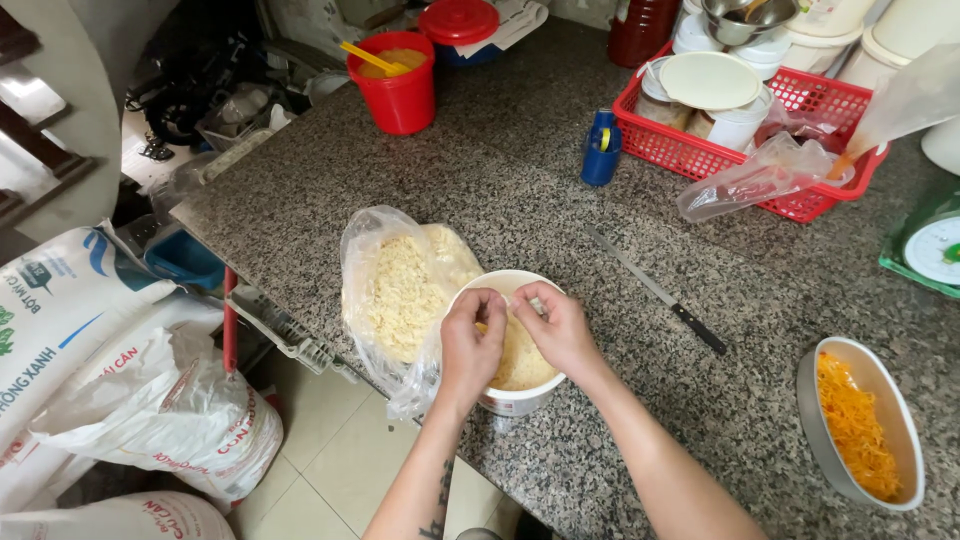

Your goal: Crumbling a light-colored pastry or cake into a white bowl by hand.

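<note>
Standing on the speckled grey granite counter (560, 190), near its front edge, the round white plastic bowl (512, 400) serves as my landmark. Just left of the bowl, touching it, lies the clear plastic bag of pale shredded food (395, 285), open and slumped; it looks soft and slippery, so I think it is better gripped at the mouth of the film. The bowl itself seems light but stiff, best held at the rim or cupped from below. Inside it is a heap of pale yellow shreds (522, 362), loose and crumbly, probably easy to spill. Above the bowl, the left hand (470, 345) and the right hand (560, 325) have fingers curled together, pinching a small clump of shreds between them.
</note>
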